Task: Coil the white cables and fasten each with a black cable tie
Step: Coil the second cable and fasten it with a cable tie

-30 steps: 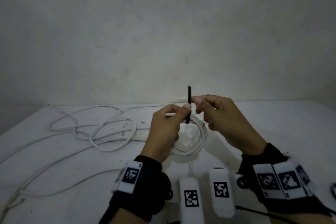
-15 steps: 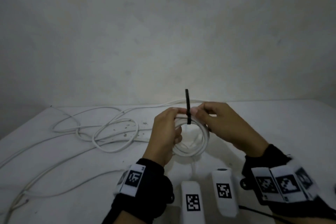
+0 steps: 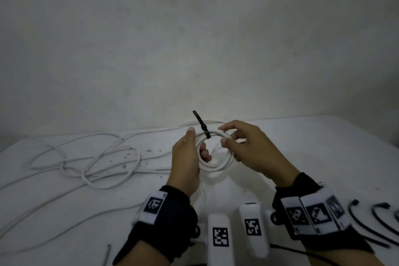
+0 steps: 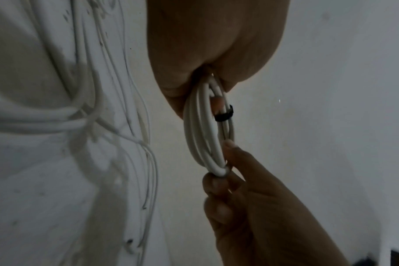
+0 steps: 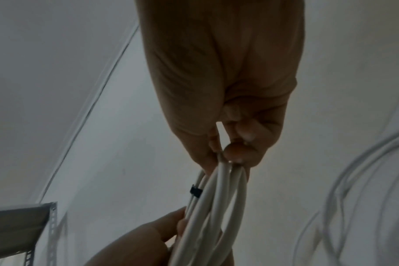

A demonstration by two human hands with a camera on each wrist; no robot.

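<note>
A coiled white cable [image 3: 216, 167] is held upright above the table between both hands. A black cable tie [image 3: 201, 124] is wrapped round the top of the coil, its tail sticking up and leaning left. My left hand [image 3: 197, 142] grips the coil's left side, thumb on top and fingers through the loop. My right hand [image 3: 223, 135] pinches the right side between thumb and fingers. The left wrist view shows the coil [image 4: 205, 135] edge-on with the tie [image 4: 223, 116] round some strands. The right wrist view shows the fingertips [image 5: 235, 153] closed on the coil [image 5: 216, 198].
Loose white cables [image 3: 108, 157] sprawl over the left half of the white table [image 3: 323, 147]. Spare black cable ties [image 3: 367, 222] lie at the near right edge. A plain wall stands close behind. A metal shelf corner [image 5: 23, 225] shows in the right wrist view.
My right hand let go of the tie's tail and shifted to the coil's right side. The hands moved apart, and the tie's tail now leans left instead of standing straight.
</note>
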